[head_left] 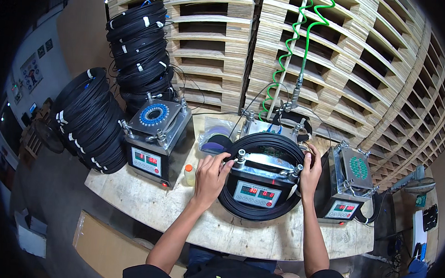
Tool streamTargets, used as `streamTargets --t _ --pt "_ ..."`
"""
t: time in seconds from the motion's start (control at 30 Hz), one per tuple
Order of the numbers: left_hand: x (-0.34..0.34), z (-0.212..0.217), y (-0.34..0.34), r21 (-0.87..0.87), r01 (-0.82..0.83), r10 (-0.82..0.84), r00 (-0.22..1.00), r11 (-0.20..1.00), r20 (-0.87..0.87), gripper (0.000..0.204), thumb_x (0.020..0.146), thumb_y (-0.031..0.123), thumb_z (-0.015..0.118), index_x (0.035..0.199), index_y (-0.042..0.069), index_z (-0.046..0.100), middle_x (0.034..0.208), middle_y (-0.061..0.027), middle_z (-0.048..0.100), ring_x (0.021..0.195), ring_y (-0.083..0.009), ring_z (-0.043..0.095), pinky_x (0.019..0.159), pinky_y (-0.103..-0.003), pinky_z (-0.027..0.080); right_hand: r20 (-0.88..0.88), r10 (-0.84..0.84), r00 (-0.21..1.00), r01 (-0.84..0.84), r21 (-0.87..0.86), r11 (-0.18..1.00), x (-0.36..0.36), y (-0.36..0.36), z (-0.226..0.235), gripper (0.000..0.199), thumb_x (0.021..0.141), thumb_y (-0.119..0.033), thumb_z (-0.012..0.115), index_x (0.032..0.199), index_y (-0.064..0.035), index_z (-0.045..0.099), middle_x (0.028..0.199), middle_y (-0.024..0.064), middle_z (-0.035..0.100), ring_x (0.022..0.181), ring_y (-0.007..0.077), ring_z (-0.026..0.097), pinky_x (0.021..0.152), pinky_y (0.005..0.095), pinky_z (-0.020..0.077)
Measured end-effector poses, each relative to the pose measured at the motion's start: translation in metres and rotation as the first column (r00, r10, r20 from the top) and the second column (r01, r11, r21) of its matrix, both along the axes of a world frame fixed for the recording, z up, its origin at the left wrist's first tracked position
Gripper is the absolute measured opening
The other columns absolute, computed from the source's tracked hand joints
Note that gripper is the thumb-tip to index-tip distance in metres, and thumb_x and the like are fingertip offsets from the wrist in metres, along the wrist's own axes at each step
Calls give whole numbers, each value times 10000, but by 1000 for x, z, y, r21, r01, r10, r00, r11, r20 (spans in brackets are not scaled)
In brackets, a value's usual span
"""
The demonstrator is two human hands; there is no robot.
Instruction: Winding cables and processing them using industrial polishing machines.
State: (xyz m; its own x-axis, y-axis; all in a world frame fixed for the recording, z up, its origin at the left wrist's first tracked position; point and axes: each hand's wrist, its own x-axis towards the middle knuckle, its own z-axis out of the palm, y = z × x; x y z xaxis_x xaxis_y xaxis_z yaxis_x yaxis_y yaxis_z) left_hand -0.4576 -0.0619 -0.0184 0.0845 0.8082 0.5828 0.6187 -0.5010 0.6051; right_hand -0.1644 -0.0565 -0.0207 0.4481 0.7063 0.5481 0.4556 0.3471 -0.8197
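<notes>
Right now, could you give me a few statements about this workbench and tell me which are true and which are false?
1. Both hands touch the cable coil around the middle machine. True: the left hand and the right hand are on it.
2. Three machines stand on the bench. True.
3. The coiled hose hanging above is red. False: it is green.
4. The stacked coils stand at the person's right. False: they stand at the left.
5. A small bottle with an orange cap stands between the left machine and the middle one. True.
</notes>
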Motion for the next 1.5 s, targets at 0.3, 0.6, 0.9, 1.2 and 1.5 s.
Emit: streamTargets --t 0.3,0.6,0.9,1.2,1.5 --pt "-3 6 -4 26 109 -110 994 994 27 317 943 191 646 1223 52 594 758 -59 528 749 -244 520 787 -370 418 18 -70 997 70 -7 998 0 -2 -1 300 1002 -131 526 1271 -9 580 1035 96 654 863 169 591 818 315 481" --pt "-12 -3 7 2 272 -269 949 962 166 147 943 97 639 1023 -26 630 829 -140 626 725 -273 598 665 -365 469 -48 -114 992 117 83 990 1 -10 -1 338 985 -114 552 1317 -56 558 1095 100 567 910 172 562 807 308 473" --pt "4 -19 14 -107 212 -173 940 971 294 189 948 169 670 959 -8 605 728 -70 575 616 -139 500 571 -303 426 558 112 823 30 -239 971 -35 -76 14 387 856 -287 756 1183 -105 657 894 116 452 744 271 506 661 374 456" --pt "8 -28 20 -66 218 -184 923 974 339 189 984 171 618 913 7 556 646 -32 522 569 -102 425 514 -289 347 256 221 941 -210 -70 975 0 -76 4 133 863 12 694 934 7 582 930 66 539 681 94 530 595 249 438" --pt "15 -40 22 -14 199 -171 874 980 455 197 979 175 630 906 -1 580 692 -16 542 613 -81 426 546 -275 346 -45 75 996 -83 -208 975 3 -76 10 182 968 -129 628 1053 10 546 673 85 578 543 170 519 522 320 411"
